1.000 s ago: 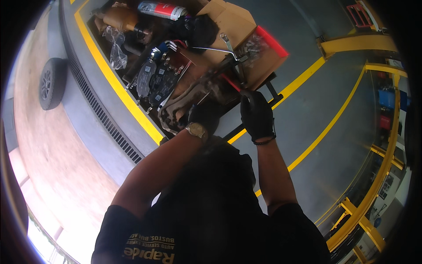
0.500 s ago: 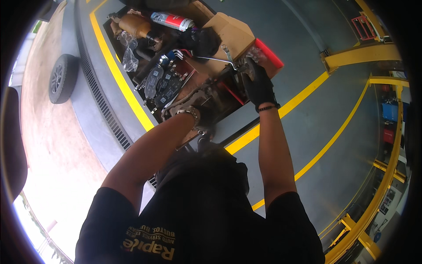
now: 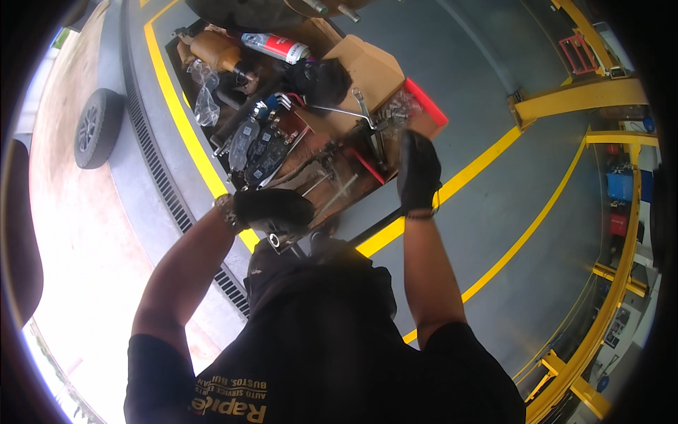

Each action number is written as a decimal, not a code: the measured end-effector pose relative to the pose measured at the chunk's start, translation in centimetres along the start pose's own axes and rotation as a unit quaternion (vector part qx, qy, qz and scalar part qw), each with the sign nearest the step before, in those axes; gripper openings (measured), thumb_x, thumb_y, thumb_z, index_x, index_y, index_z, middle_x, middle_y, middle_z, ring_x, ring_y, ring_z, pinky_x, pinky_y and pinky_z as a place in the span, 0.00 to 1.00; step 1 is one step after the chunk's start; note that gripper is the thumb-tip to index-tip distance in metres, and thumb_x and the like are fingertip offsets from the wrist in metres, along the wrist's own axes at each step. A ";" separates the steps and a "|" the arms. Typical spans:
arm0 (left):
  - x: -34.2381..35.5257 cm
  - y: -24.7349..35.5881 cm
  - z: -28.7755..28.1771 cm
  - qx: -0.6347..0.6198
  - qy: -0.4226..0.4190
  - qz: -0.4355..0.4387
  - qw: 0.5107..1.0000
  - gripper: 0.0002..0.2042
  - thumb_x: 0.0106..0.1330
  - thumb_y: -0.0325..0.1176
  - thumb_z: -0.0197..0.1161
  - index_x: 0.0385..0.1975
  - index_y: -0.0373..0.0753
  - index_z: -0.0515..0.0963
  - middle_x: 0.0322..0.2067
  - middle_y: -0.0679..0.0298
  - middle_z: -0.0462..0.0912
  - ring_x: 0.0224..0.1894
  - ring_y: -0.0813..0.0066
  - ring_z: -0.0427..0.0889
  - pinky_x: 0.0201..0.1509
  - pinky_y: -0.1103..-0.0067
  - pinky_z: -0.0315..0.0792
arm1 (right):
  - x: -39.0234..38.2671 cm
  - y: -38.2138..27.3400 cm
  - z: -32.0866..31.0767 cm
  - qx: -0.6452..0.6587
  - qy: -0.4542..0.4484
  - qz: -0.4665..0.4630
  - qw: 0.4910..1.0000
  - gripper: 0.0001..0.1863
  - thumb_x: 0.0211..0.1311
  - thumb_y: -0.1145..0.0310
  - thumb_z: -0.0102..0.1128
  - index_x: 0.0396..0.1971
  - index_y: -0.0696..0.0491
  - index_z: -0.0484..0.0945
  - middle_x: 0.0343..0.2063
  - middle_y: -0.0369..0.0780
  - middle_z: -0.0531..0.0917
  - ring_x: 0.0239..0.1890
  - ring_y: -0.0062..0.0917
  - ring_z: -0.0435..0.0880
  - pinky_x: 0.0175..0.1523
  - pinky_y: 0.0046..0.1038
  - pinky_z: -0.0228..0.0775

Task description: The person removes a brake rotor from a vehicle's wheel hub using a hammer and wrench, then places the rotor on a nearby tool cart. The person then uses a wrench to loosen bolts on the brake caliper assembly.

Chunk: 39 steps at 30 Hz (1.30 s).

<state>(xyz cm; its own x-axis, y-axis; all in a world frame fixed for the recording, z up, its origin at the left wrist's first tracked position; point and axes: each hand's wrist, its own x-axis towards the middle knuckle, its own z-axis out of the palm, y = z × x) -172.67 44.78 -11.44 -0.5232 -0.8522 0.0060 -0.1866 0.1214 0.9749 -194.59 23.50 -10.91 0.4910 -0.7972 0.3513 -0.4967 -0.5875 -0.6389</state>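
My left hand (image 3: 274,210), in a black glove, is closed at the near left corner of a low tray (image 3: 337,225). A metal tool with a round hollow end (image 3: 275,240) sticks out below it; the grip itself is mostly hidden. My right hand (image 3: 419,173), also gloved, hovers by the tray's right edge, its dark fingers merging so their pose is unclear. Nearest to it are a ring-ended wrench (image 3: 363,106) and a red box (image 3: 427,107). Farther left lie brake pads (image 3: 265,157) and hex keys (image 3: 274,105). A blurred pale rod (image 3: 336,198) slants beside my left hand.
The tray also holds a spray can (image 3: 277,47), an amber bottle (image 3: 216,49), clear plastic (image 3: 205,99) and an opened cardboard box (image 3: 367,67). Dark parts with studs (image 3: 347,13) overhang its far side. A wheel (image 3: 99,128) stands left beyond a floor grate (image 3: 152,134).
My left hand has pulled back toward me and to the left, the round-ended tool shifting with it. My right hand has come away from the wrench, slightly nearer to me.
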 end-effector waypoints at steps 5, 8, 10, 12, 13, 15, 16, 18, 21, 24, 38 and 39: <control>0.4 3.8 1.2 0.014 0.058 -0.036 0.998 0.08 0.66 0.36 0.58 0.32 0.38 0.75 0.31 0.65 0.75 0.35 0.74 0.76 0.38 0.76 0.72 | -7.6 -9.3 0.4 0.551 -0.179 0.421 0.698 0.19 0.71 0.58 0.45 0.49 0.57 0.74 0.33 0.38 0.81 0.40 0.21 0.79 0.49 0.28 0.70; 0.2 2.9 4.1 -0.103 0.115 -0.084 0.984 0.08 0.65 0.36 0.57 0.37 0.38 0.76 0.35 0.63 0.76 0.39 0.72 0.77 0.41 0.76 0.72 | -9.1 -10.5 2.2 0.568 -0.220 0.310 0.730 0.18 0.71 0.60 0.44 0.45 0.59 0.77 0.34 0.40 0.82 0.43 0.24 0.80 0.52 0.28 0.69; -0.3 2.3 5.1 -0.220 0.162 -0.085 0.958 0.09 0.65 0.34 0.57 0.41 0.37 0.75 0.38 0.64 0.77 0.41 0.71 0.77 0.45 0.76 0.72 | -8.4 -11.0 2.4 0.552 -0.213 0.230 0.773 0.14 0.69 0.66 0.47 0.38 0.61 0.79 0.36 0.40 0.83 0.43 0.24 0.81 0.49 0.30 0.72; -0.9 2.5 6.1 -0.404 0.229 -0.093 0.881 0.11 0.64 0.33 0.57 0.44 0.37 0.74 0.40 0.64 0.77 0.42 0.71 0.77 0.47 0.76 0.72 | -8.2 -11.2 3.3 0.514 -0.184 0.158 0.823 0.10 0.66 0.70 0.50 0.37 0.61 0.78 0.36 0.41 0.83 0.41 0.25 0.82 0.47 0.29 0.74; -1.2 2.8 6.7 -0.522 0.267 -0.104 0.803 0.12 0.64 0.33 0.57 0.45 0.37 0.74 0.41 0.64 0.78 0.42 0.71 0.77 0.47 0.76 0.72 | -8.0 -11.2 3.4 0.488 -0.186 0.120 0.844 0.10 0.66 0.71 0.50 0.37 0.60 0.78 0.36 0.42 0.83 0.41 0.25 0.82 0.46 0.29 0.74; -1.2 3.6 7.9 -0.568 0.346 -0.131 0.735 0.14 0.67 0.39 0.54 0.46 0.37 0.72 0.39 0.63 0.79 0.40 0.72 0.78 0.42 0.77 0.74 | -7.1 -11.8 3.1 0.427 -0.203 0.041 0.880 0.10 0.66 0.70 0.51 0.38 0.60 0.78 0.37 0.42 0.82 0.40 0.25 0.81 0.45 0.28 0.73; -1.2 4.6 8.1 -0.587 0.374 -0.133 0.706 0.14 0.69 0.41 0.52 0.44 0.37 0.72 0.37 0.62 0.79 0.37 0.72 0.79 0.41 0.76 0.74 | -6.7 -12.6 2.6 0.421 -0.214 0.038 0.881 0.10 0.65 0.70 0.51 0.38 0.60 0.78 0.37 0.43 0.82 0.40 0.26 0.81 0.45 0.28 0.73; -1.5 4.8 9.0 -0.614 0.429 -0.075 0.658 0.15 0.70 0.42 0.51 0.43 0.35 0.71 0.35 0.61 0.79 0.32 0.73 0.79 0.36 0.77 0.74 | -5.8 -14.6 1.3 0.441 -0.228 0.069 0.865 0.08 0.63 0.72 0.53 0.36 0.59 0.79 0.36 0.43 0.81 0.39 0.26 0.81 0.43 0.28 0.73; -3.6 5.4 9.0 -0.471 0.359 -0.118 0.797 0.14 0.69 0.40 0.54 0.44 0.34 0.71 0.35 0.62 0.79 0.32 0.74 0.79 0.36 0.80 0.73 | -6.4 -15.2 2.0 0.376 -0.179 -0.006 0.909 0.05 0.59 0.75 0.56 0.33 0.58 0.79 0.35 0.43 0.80 0.38 0.28 0.81 0.42 0.29 0.73; -4.1 6.2 9.4 -0.429 0.349 -0.070 0.830 0.13 0.69 0.38 0.56 0.44 0.34 0.71 0.34 0.61 0.79 0.31 0.76 0.78 0.35 0.81 0.72 | -7.2 -15.7 2.6 0.377 -0.152 -0.030 0.913 0.05 0.57 0.76 0.59 0.34 0.58 0.78 0.35 0.42 0.80 0.37 0.32 0.81 0.40 0.30 0.73; -4.9 8.0 8.7 -0.304 0.370 -0.033 0.877 0.19 0.66 0.40 0.57 0.46 0.29 0.71 0.29 0.59 0.79 0.24 0.75 0.80 0.27 0.82 0.74 | -7.0 -16.6 1.5 0.296 -0.159 -0.164 0.927 0.10 0.54 0.75 0.61 0.38 0.56 0.76 0.37 0.43 0.80 0.38 0.34 0.81 0.43 0.33 0.72; -5.4 7.7 8.8 -0.196 0.359 0.001 0.913 0.20 0.67 0.40 0.56 0.47 0.27 0.70 0.30 0.57 0.80 0.23 0.75 0.80 0.26 0.82 0.75 | -7.4 -16.5 1.2 0.278 -0.169 -0.181 0.928 0.10 0.54 0.75 0.62 0.38 0.55 0.76 0.36 0.43 0.80 0.37 0.34 0.81 0.43 0.33 0.72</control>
<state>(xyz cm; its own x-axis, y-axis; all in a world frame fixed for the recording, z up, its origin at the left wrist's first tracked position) -178.57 54.82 -5.89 0.1821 -0.9832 0.0142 0.1991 0.0510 0.9787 -189.19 39.20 -3.79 0.7962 -0.4179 0.4375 0.1448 -0.5704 -0.8085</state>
